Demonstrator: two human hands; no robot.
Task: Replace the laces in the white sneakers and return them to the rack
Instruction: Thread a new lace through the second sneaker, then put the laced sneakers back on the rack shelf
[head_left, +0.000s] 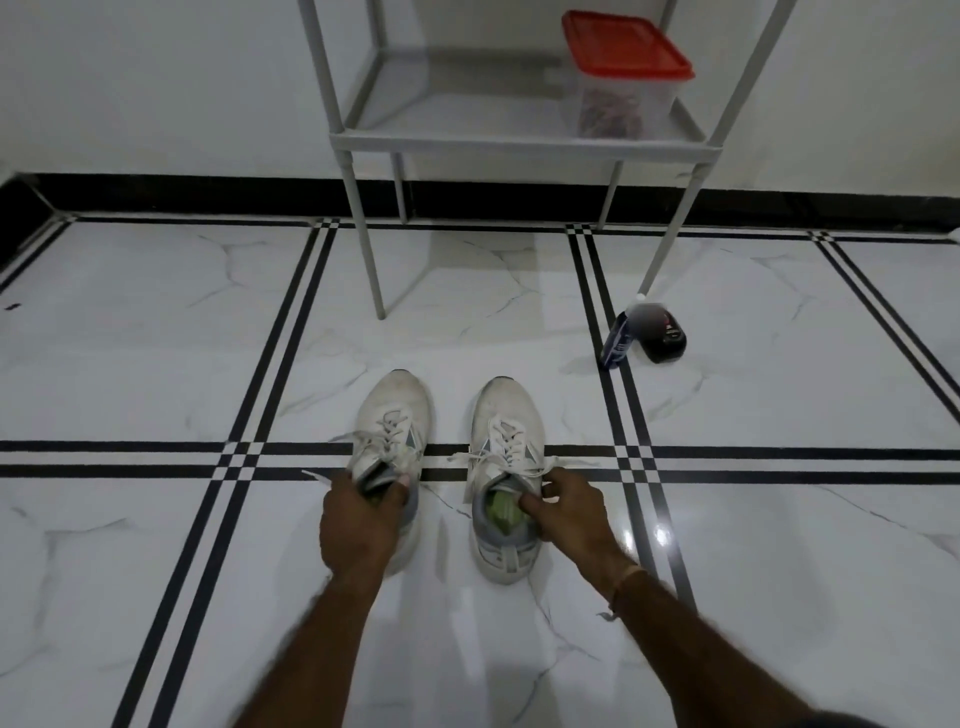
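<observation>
White marble floor (156, 338) crossed by black stripes runs up to a grey metal rack (519, 148), where a clear box (623, 67) with a red lid sits on the low shelf. Two sneakers stand side by side on the floor in front of the rack, toes towards it. The left sneaker (395, 410) and right sneaker (506, 410) are both white with grey trim, a little scuffed. Their pale laces (506, 441) are threaded, with the loose ends splayed out sideways. A green insole shows inside the right one. The left hand (358, 525) grips the left sneaker's opening, fingers curled inside. The right hand (566, 514) pinches the right sneaker's collar between thumb and bent fingers. A bottle (618, 338) stands near the rack's leg.
</observation>
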